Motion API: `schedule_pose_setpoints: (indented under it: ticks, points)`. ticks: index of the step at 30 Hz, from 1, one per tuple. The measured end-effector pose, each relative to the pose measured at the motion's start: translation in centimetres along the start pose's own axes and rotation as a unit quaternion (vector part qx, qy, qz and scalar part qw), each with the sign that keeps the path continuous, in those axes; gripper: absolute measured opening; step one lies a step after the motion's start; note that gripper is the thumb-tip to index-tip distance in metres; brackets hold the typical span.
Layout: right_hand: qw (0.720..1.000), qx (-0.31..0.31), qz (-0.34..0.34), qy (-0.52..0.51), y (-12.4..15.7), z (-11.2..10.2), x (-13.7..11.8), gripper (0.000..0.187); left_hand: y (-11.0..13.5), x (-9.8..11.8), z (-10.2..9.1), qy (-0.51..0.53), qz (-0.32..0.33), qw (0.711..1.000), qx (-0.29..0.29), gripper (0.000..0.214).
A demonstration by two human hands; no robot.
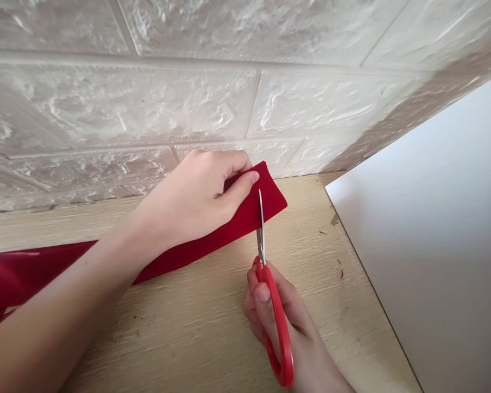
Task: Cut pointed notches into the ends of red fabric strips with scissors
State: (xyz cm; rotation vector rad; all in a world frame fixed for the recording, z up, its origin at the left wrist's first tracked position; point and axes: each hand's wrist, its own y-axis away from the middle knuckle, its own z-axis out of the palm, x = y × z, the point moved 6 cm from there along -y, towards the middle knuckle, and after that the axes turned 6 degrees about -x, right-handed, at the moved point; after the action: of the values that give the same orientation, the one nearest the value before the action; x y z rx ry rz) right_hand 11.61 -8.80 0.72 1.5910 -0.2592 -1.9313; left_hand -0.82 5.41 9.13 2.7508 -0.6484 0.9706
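My left hand pinches a long strip of dark red fabric between thumb and fingers near its right end. The strip runs back under my left forearm to the left edge of the view. My right hand grips a pair of scissors by its red handles, with the thumb through one loop. Its metal blades point upward and are slightly apart. One blade lies over the fabric just right of my left thumb; the other passes behind the lower edge, partly hidden.
A pale wooden surface lies beneath my hands. Behind it rises a white brick-patterned wall. To the right is a large white panel with a straight edge. Small red scraps lie on the wood near that panel.
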Motion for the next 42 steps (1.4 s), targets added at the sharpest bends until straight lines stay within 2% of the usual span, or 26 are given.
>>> schedule_pose_setpoints:
  ticks: [7,15,23,28,33,37,42]
  points:
    - [1.000,-0.020,-0.014,0.017,-0.2,0.0,0.4,0.055,-0.1,0.1,0.0,-0.001,-0.005,1.000,0.004,0.032]
    - [0.999,0.036,0.001,0.009,0.3,0.0,0.1,0.061,0.0,0.4,0.1,-0.010,0.009,1.000,0.000,0.033]
    - [0.999,-0.030,-0.038,-0.005,-0.4,0.3,-0.1,0.056,0.1,0.3,0.0,-0.001,0.010,1.000,0.006,0.033]
    - [1.000,-0.005,-0.021,-0.009,-0.3,0.0,0.2,0.056,0.1,0.2,0.1,-0.001,0.011,1.000,0.012,0.034]
    - [1.000,-0.017,-0.010,0.011,-0.2,0.1,0.4,0.055,0.0,0.2,0.0,0.000,0.006,1.000,0.009,0.034]
    - [1.000,0.004,0.010,-0.006,-0.1,0.0,0.8,0.053,0.0,0.2,0.0,0.003,0.006,1.000,0.009,0.033]
    - [0.999,-0.013,-0.036,-0.015,-0.5,0.1,0.6,0.056,-0.1,0.2,0.1,0.007,0.008,1.000,-0.004,0.033]
